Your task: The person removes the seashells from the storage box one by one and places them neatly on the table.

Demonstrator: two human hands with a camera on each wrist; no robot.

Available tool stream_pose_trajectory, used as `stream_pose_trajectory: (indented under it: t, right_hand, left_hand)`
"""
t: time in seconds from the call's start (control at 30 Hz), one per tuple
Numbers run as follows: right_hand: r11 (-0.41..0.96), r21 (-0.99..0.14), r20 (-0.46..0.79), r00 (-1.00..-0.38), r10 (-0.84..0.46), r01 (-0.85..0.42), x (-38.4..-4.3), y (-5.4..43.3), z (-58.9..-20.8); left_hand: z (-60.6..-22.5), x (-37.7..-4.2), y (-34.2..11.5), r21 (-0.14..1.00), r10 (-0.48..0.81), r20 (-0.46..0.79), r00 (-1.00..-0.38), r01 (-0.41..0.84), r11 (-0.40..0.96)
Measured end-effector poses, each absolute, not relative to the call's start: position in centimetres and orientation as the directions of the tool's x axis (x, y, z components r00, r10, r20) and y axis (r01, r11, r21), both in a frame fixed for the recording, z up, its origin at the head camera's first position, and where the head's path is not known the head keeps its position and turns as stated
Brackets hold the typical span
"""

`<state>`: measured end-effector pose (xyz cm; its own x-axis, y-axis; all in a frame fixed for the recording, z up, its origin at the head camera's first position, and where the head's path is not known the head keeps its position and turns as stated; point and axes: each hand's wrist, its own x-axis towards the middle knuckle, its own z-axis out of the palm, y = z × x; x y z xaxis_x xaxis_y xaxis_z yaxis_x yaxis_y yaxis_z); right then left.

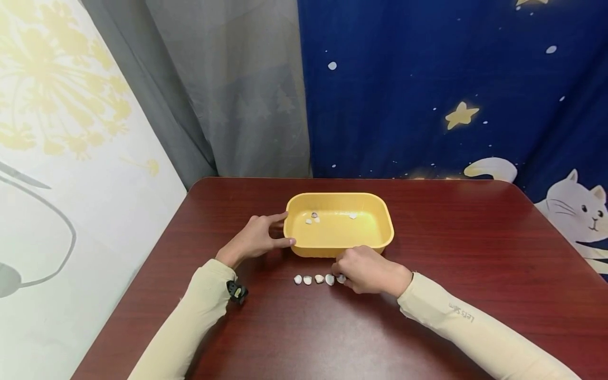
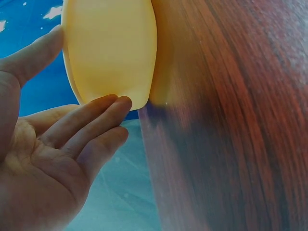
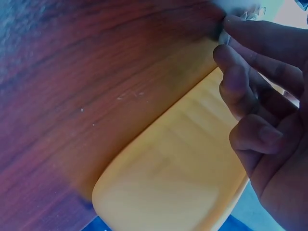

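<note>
A yellow plastic basin (image 1: pixel 342 240) stands on the table, with several small seashells (image 1: pixel 353 216) scattered on its floor. My left hand (image 1: pixel 256 237) is at the basin's left end, fingers straight and spread, thumb and fingertips against its rim and wall. In front of the basin, a row of small white shells (image 1: pixel 319 278) lies on the table. At the right end of that row my right hand (image 1: pixel 363 270) pinches a seashell (image 1: pixel 341 278) between thumb and fingers. Much of this shell (image 3: pixel 224 37) is hidden by the fingertips in the right wrist view.
The dark red wooden table (image 1: pixel 465 243) extends on both sides of the basin. Behind its far edge hang a grey curtain (image 1: pixel 247 95) and a blue curtain (image 1: pixel 404 89) with stars. A white wall (image 1: pixel 71 211) borders the left side.
</note>
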<state>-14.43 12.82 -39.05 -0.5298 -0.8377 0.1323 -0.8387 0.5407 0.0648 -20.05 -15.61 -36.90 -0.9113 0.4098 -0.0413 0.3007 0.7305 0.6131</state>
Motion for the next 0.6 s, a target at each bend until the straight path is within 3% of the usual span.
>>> stream_pose_trajectory:
  t: [0.6]
  right_hand:
    - [0.549, 0.029, 0.103, -0.544, -0.833, -0.835, -14.1, 12.9, -38.0]
  left_hand:
    - [-37.1, -20.1, -15.6, 0.610, 0.405, -0.040, -0.914, 0.299, 0.734]
